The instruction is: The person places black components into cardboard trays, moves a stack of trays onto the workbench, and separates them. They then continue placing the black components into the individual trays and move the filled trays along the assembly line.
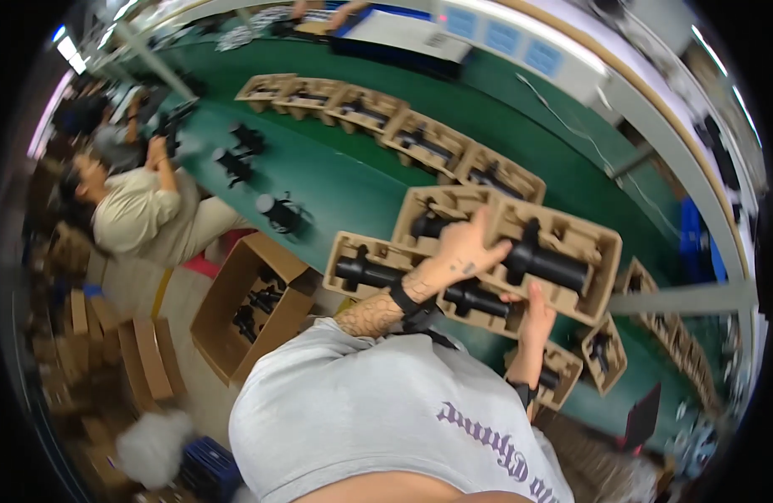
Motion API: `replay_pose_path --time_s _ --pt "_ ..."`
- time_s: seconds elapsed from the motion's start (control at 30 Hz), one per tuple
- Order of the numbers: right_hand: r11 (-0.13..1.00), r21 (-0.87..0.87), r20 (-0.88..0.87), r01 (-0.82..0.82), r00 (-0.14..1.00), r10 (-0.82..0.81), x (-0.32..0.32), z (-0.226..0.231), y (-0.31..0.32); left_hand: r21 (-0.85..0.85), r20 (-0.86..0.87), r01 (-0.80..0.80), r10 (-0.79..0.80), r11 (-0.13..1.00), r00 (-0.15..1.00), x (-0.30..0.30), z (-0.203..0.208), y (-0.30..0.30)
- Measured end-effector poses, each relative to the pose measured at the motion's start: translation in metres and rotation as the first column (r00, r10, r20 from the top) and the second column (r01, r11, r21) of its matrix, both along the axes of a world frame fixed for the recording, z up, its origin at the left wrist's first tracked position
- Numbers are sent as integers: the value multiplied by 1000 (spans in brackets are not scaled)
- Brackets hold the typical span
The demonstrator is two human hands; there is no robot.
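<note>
Apparently we're steadying a brown tray (571, 308) — left hand (462, 250) fingers spread, right hand (534, 323) pinching its near edge; any shift calls for keeping it level.

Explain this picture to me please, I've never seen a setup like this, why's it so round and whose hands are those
There's no machine arm here: these are a person's own bare hands. The camera sits on their head looking down, and its wide fisheye lens bends straight edges.

The right hand holds the near edge of a tan tray with a black device in it. The left hand reaches over the tray's left side, index finger and thumb spread; whether it grips is unclear.

More tan trays line the green table, and a few loose black devices stand or lie there too. At left is another person, near an open cardboard box.
</note>
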State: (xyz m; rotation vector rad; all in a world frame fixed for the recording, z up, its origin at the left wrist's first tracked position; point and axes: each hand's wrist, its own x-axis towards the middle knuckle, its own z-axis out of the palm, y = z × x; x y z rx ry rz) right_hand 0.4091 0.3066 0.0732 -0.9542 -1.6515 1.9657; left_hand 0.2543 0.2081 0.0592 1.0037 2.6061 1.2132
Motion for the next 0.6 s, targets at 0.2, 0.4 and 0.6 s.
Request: replay_pose_path --time_s 0.2,0.4,0.6 --pt "753 144 18 -642 762 647 -5 26 30 132 139 -53 34 990 990 -25 18 -26" --pt "950 -53 300 -308 902 309 -58 -47 134 131 14 -301 302 945 953 -47 68 -77" --pt "979 -142 264 -149 947 183 -159 -73 115 127 20 -417 418 900 908 -25 59 -131"
